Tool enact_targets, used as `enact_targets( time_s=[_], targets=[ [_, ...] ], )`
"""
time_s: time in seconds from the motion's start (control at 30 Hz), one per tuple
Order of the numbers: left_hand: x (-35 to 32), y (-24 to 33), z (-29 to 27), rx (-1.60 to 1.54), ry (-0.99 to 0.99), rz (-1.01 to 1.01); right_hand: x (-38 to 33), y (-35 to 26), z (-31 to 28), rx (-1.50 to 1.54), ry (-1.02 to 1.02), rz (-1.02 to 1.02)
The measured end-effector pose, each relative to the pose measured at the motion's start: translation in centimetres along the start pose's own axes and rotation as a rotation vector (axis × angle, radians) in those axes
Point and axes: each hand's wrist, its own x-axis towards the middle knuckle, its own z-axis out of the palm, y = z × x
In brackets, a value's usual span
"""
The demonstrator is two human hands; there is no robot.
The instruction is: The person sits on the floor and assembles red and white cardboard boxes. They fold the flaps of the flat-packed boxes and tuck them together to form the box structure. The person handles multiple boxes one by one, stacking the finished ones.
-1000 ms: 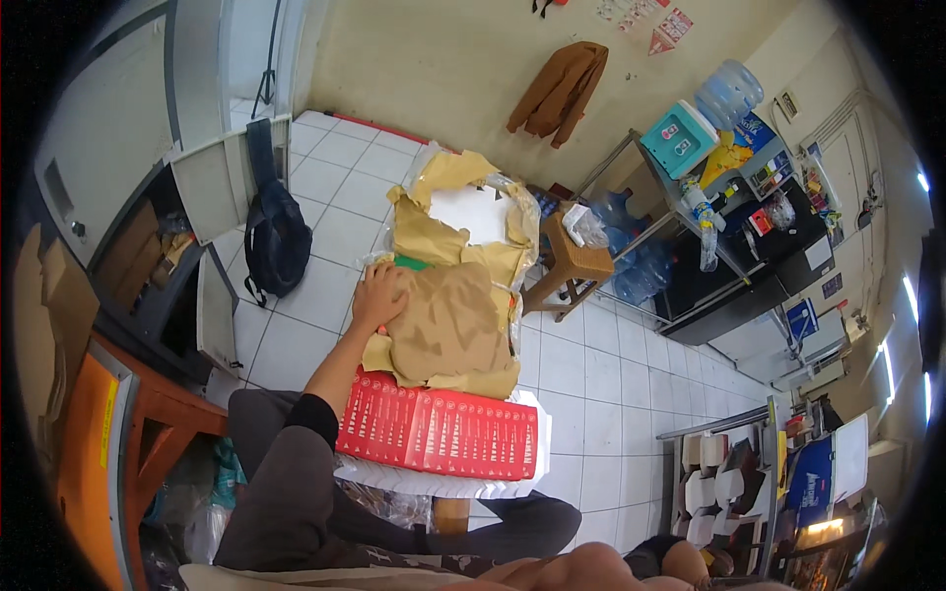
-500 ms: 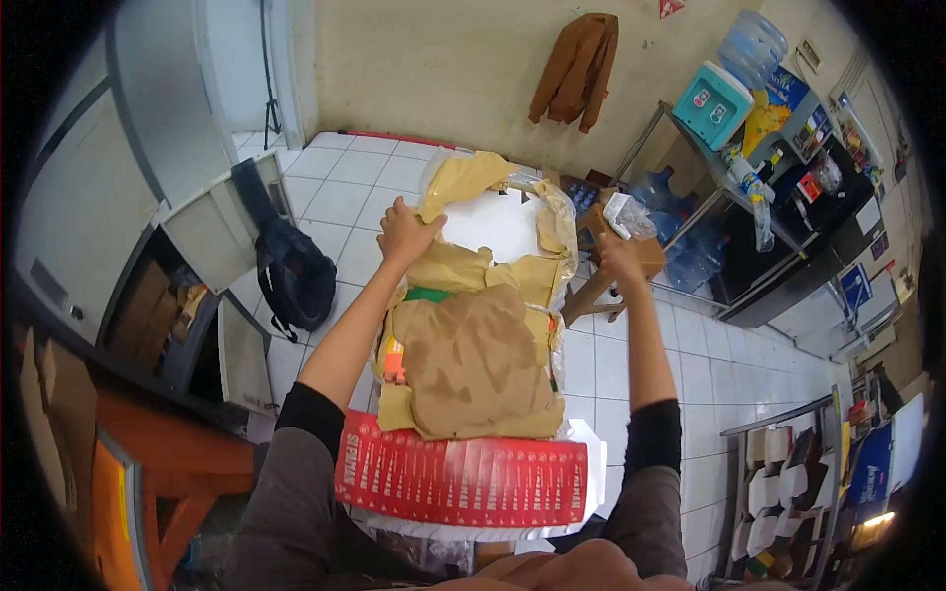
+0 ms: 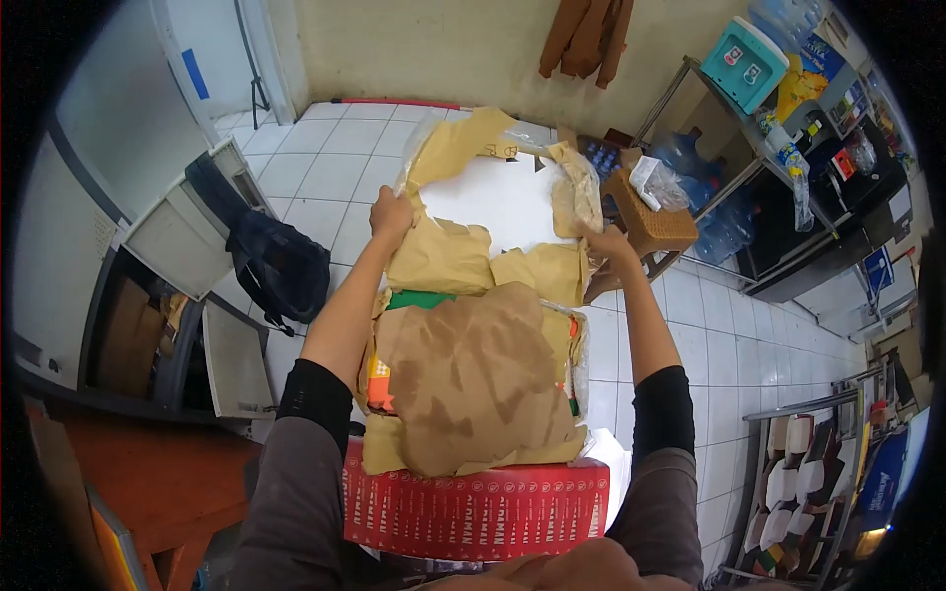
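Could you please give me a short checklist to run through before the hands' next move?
- Left hand touching the torn wrapping on its left side: ok.
- Right hand touching its right side: ok.
- Firm grip on both sides: cannot tell.
- White surface showing through the opening: ok.
- Nearer pile uncovered: not ok, a brown paper sheet lies over it.
- Room beside the right hand: perhaps not ok, the brown stool looks close.

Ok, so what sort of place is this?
Probably a shop's back room or storeroom, though I can't be sure: there's torn brown paper wrapping, a teal water dispenser with large plastic bottles below, and small cartons on shelving.
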Motion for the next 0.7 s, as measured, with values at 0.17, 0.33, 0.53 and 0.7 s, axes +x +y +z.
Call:
enact_targets(
  time_s=[0.17, 0.33, 0.53, 0.7],
  targets=[
    [-1.1, 1.4, -0.7, 0.058, -0.067, 0.099, 3.6, 3.4, 0.5, -0.371, 0.259, -0.212],
    [-0.2, 0.2, -1.3, -0.007, 0.033, 0.047, 2.2, 0.5, 0.4, -0.350, 0.446, -0.159],
    [0.4, -1.1, -0.3, -0.218, 0.073, 0.009, 1.3, -1.5, -0.5, -0.388, 0.563, -0.185],
    [0.8, -2.8, 0.1, -0.344, 0.127, -0.040, -0.1, -4.0, -1.7, -0.411, 0.598, -0.247]
  ],
)
